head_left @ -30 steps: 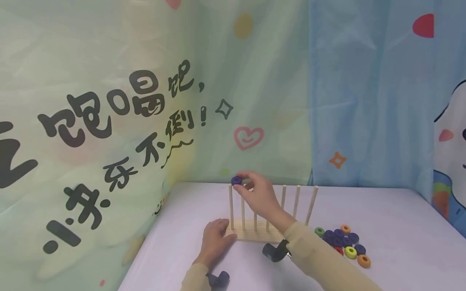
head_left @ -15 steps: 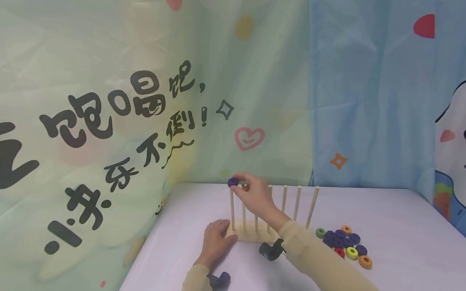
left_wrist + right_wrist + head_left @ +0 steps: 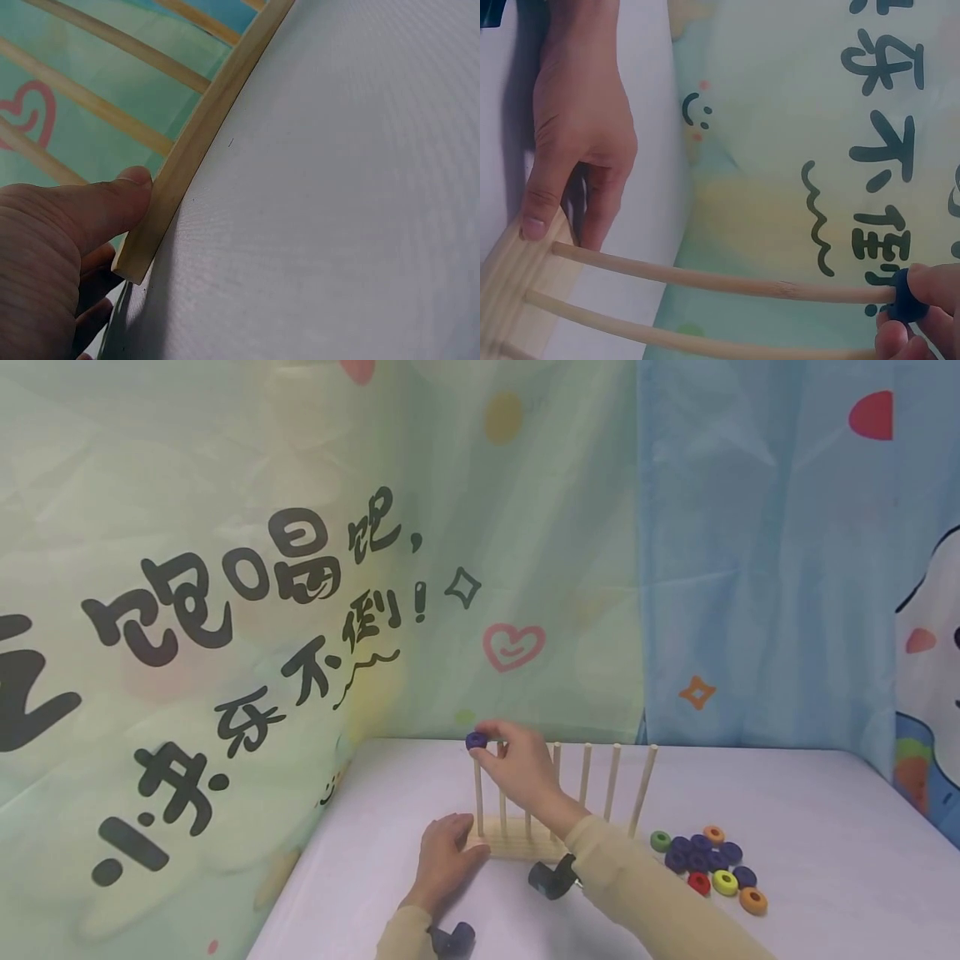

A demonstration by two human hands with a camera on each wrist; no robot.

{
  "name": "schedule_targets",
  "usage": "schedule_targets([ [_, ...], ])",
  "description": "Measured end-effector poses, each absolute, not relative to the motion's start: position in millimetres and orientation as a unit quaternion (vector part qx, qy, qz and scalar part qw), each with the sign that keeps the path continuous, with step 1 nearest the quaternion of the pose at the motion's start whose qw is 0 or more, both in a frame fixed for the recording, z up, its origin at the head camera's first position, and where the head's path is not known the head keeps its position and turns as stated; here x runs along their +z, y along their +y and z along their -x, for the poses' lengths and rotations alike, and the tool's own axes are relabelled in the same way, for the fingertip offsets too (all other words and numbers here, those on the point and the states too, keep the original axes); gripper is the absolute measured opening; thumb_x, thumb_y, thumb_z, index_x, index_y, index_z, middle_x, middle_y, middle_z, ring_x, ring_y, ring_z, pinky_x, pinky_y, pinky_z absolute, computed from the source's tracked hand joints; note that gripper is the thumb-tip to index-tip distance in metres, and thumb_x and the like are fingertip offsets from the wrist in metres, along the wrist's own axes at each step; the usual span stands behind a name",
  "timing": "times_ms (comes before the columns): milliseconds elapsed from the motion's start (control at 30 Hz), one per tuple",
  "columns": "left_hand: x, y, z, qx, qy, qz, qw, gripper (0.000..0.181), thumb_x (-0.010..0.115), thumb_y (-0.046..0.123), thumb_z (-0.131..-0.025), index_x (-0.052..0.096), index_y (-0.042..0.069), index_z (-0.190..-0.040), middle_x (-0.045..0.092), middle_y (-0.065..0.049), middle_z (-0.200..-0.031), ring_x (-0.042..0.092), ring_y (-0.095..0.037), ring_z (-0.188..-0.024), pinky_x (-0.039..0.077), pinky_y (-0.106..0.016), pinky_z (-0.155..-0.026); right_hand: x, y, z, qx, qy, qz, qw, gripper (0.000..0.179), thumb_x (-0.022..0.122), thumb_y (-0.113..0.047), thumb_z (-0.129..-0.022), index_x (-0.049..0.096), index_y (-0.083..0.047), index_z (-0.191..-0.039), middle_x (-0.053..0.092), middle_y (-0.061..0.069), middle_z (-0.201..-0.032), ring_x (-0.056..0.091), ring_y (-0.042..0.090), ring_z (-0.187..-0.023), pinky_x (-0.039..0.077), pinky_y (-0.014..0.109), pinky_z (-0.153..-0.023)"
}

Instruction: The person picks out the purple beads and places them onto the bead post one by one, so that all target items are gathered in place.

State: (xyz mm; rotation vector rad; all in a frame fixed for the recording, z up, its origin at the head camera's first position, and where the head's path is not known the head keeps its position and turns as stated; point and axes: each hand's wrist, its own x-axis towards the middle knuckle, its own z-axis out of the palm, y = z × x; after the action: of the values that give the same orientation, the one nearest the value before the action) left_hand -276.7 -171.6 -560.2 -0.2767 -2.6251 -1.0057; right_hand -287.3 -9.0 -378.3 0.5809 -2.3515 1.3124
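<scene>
Fitting a dark purple ring [image 3: 476, 742] onto a peg looks to be the step in hand: the right hand [image 3: 519, 767] pinches it between thumb and fingers at the very top of the leftmost peg [image 3: 478, 793]. In the right wrist view the ring meets the peg's tip, though how far it is threaded I cannot tell. The left hand [image 3: 447, 858] grips the left end of the wooden base [image 3: 512, 845], thumb against its near edge, which probably steadies the rack. No ring shows on the visible lengths of the pegs, so the work seems to be at an early point; loose rings [image 3: 697, 862] lie in a cluster to the right on the white table [image 3: 832, 868]. The next move calls for keeping the hole centred over the peg, lowering the ring past the tip, then loosening the right hand's pinch so it can slide down to the base
</scene>
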Motion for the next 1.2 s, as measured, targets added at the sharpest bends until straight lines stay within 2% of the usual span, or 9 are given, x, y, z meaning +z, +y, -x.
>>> schedule_targets([
  [400,-560.7,-170.4,277.1,-0.355,-0.915,0.102,0.163,0.053,0.076,0.029,-0.078,0.065,0.002,-0.122,0.067,-0.013,-0.123,0.055,-0.033,-0.122,0.03,-0.056,-0.113,-394.7,-8.0,289.2,0.447,-0.85,-0.196,0.199,0.025,0.079,-0.02,-0.082,0.072,-0.014,-0.105,0.071,-0.007,-0.092,0.049,0.008,-0.059,0.041,0.024,-0.051],
  [733,-558.6,-170.2,275.6,-0.36,-0.915,0.099,0.152,0.055,0.076,0.031,-0.079,0.063,0.001,-0.123,0.065,-0.015,-0.124,0.053,-0.035,-0.124,0.028,-0.056,-0.114,-398.1,-7.1,286.3,0.441,-0.851,-0.203,0.199,0.03,0.076,-0.022,-0.084,0.069,-0.013,-0.112,0.072,-0.002,-0.102,0.049,0.007,-0.056,0.041,0.023,-0.047],
  [967,-559.8,-170.6,276.4,-0.359,-0.917,0.092,0.147,0.054,0.076,0.031,-0.079,0.064,0.002,-0.122,0.065,-0.014,-0.124,0.052,-0.034,-0.125,0.027,-0.056,-0.114,-397.6,-6.8,285.0,0.452,-0.843,-0.208,0.203,0.028,0.075,-0.021,-0.086,0.069,-0.012,-0.112,0.072,0.0,-0.103,0.051,0.006,-0.057,0.043,0.022,-0.05],
  [1200,-558.7,-170.6,275.7,-0.355,-0.919,0.088,0.147,0.054,0.076,0.032,-0.079,0.064,0.002,-0.122,0.065,-0.013,-0.124,0.053,-0.034,-0.125,0.027,-0.057,-0.114,-390.3,-4.8,281.6,0.472,-0.828,-0.21,0.217,0.024,0.074,-0.018,-0.086,0.071,-0.015,-0.11,0.072,-0.002,-0.105,0.06,0.008,-0.069,0.05,0.022,-0.056],
])
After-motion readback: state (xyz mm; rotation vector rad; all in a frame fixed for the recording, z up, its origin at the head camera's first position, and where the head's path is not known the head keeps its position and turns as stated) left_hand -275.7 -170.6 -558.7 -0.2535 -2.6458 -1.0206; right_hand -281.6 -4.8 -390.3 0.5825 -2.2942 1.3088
